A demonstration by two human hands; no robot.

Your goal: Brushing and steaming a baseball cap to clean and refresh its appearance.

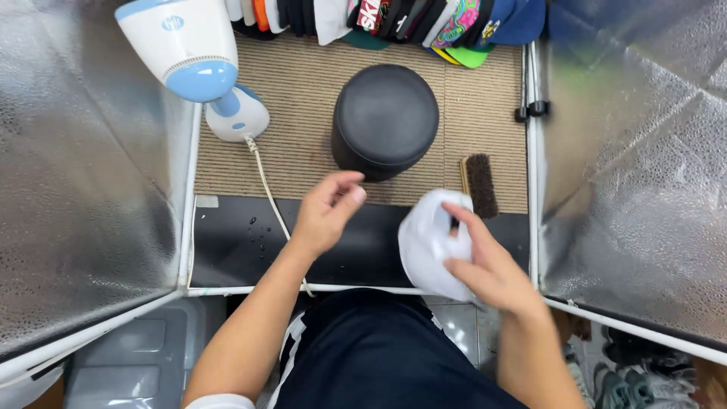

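Observation:
My right hand [485,261] grips a white cap [425,242] low in the middle of the view, fingers spread over its crown. My left hand [327,208] hovers to the left of the cap with fingers loosely curled and nothing in it, just in front of a black rounded dome form [385,117] standing on the ribbed tan mat [303,91]. A brown bristle brush [480,184] lies on the mat right behind the cap.
A white and blue steamer [189,49] hangs at the upper left, its cord [266,189] trailing toward me. Several colourful caps [424,19] line the back. Silver foil panels [83,167] wall both sides. A dark wet strip [235,242] edges the front.

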